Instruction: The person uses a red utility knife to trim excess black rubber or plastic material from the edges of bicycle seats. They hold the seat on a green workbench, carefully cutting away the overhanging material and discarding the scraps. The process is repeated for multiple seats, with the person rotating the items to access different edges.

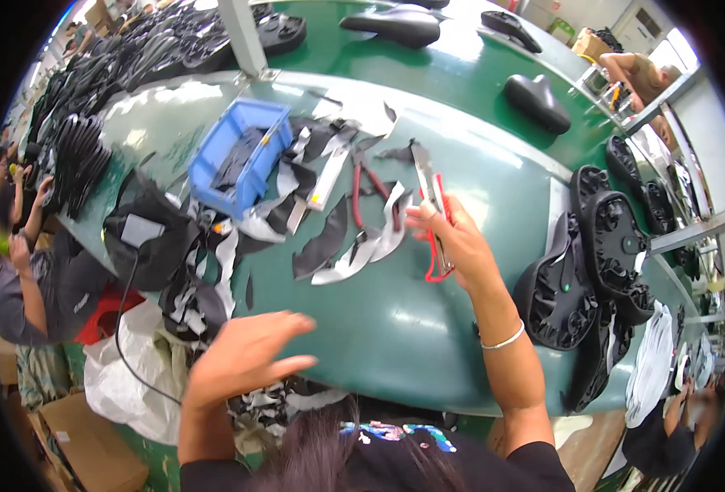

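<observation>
My right hand (452,234) is closed around a long metal hand tool with red handles (425,176); its exact kind is not clear. The tool points away from me above the green table (411,328). Just left of it lie red-handled pliers (356,193) among black and white cut scraps (354,261). My left hand (252,353) hovers near the table's front edge, fingers stretched out and holding nothing. A blue bin (235,160) with dark pieces inside stands farther back, to the left of the pliers.
Black bicycle saddle pieces (559,287) are stacked at the right. Finished-looking saddles (536,102) lie on the far green surface (461,74). A black bag (149,234) and cable (125,344) sit at the left. Other people (30,279) work around, and a metal post (242,37) rises behind.
</observation>
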The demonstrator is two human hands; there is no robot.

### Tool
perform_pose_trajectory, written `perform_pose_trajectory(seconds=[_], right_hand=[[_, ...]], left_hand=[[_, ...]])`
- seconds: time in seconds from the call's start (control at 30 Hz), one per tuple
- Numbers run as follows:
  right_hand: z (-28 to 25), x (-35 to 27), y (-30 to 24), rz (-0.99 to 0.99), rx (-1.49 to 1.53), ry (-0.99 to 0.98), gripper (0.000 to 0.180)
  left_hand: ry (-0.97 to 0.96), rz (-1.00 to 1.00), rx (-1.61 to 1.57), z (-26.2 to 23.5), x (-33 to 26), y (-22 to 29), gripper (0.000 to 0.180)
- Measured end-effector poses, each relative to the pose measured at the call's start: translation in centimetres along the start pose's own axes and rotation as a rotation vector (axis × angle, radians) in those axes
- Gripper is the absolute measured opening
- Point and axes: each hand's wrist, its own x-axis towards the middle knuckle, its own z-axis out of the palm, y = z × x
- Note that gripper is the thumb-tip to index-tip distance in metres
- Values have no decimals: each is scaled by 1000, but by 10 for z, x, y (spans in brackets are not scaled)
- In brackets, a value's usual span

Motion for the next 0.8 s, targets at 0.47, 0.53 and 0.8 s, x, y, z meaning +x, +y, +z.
perform_pose_trajectory(seconds=[0.47,0.53,0.8], right_hand=[[-207,263,24,-64,403,626,62],[-205,274,24,-153,447,698,57],[-143,131,-58,-404,-388,330,27]], left_hand=[[69,260,-858,135,224,2,21],[-23,246,-859,130,225,-1,21],[-48,23,-1343,132,234,-10,35]])
